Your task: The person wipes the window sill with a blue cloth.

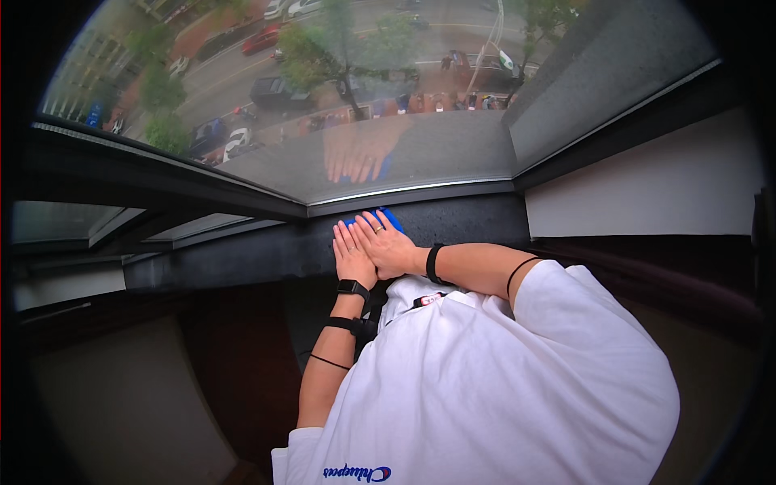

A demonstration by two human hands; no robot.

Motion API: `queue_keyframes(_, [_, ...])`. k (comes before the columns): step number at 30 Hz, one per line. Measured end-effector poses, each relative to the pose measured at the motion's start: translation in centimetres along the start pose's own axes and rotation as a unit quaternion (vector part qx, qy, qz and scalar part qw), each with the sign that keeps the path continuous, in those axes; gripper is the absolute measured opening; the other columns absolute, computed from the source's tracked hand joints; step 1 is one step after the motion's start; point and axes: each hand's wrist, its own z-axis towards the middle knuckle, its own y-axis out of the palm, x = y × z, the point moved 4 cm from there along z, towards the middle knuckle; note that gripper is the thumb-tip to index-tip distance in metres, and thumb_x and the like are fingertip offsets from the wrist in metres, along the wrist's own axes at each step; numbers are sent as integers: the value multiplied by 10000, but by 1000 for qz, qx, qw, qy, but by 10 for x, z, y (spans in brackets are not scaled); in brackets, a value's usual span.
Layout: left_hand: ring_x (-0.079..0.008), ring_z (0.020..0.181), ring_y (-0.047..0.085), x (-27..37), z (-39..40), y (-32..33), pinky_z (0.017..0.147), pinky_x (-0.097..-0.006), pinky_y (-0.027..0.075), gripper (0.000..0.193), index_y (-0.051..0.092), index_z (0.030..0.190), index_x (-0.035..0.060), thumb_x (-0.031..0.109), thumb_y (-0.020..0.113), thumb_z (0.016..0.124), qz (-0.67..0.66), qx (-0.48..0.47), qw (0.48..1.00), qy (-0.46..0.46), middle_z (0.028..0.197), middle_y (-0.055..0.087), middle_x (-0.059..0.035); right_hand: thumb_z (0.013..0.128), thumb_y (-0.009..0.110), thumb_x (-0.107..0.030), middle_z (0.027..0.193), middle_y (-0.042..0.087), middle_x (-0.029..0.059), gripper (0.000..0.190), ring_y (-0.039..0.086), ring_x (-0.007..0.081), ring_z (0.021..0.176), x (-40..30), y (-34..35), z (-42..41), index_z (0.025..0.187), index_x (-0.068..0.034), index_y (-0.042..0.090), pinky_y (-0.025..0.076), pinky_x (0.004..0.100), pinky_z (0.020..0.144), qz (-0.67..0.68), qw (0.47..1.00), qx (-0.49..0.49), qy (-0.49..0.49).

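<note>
A blue cloth [390,219] lies on the dark windowsill [461,219], close to the lower window frame. My right hand [388,244] holds it down against the sill with flat fingers; a ring shows on one finger. Just to its left, my left hand [353,259] touches the right hand and presses the cloth's left part, fingers stretched out and close together. The palms and most of the cloth are hidden under the hands. Both hands and the blue cloth are mirrored in the window glass [273,157].
Dark frame bars [151,173] run along the glass at left and right. A white wall panel [642,188] stands at the right end of the sill. Beyond the glass, far below, are a street, trees and parked cars. A black strap hangs near my left forearm.
</note>
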Motion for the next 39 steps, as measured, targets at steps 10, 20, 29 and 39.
queue_keyframes(10, [-495,1624,113,-1,0,-1,1296,-570,211,1011,195,1641,-123,346,701,902,6,-12,1000,-7,1717,125,-369,746,732,-433,1553,446,341,1003,365,500,1496,-1,1,0,1530,117,433,245,641,1251,-11,1000,-6,4])
queue_keyframes(20, [-506,1623,92,0,0,-6,1304,-573,180,1035,184,1646,-116,332,718,881,-12,-29,999,-5,1718,113,-370,742,739,-429,1564,436,339,1023,353,503,1508,0,0,-1,1545,112,410,238,644,1257,-3,1000,-22,8])
queue_keyframes(29, [-507,1624,87,-1,-1,-2,1302,-574,187,1040,183,1646,-117,337,720,879,-8,-22,1000,-2,1718,114,-372,716,748,-411,1546,464,338,1008,387,501,1481,-1,-2,-2,1516,125,451,255,643,1247,-2,1000,0,5])
queue_keyframes(39, [-503,1624,98,0,0,-1,1298,-573,199,1038,187,1645,-114,332,726,878,2,-16,1000,-3,1717,119,-372,753,728,-449,1552,443,342,1005,361,508,1495,0,3,-1,1528,116,431,247,655,1246,-16,1000,-5,2])
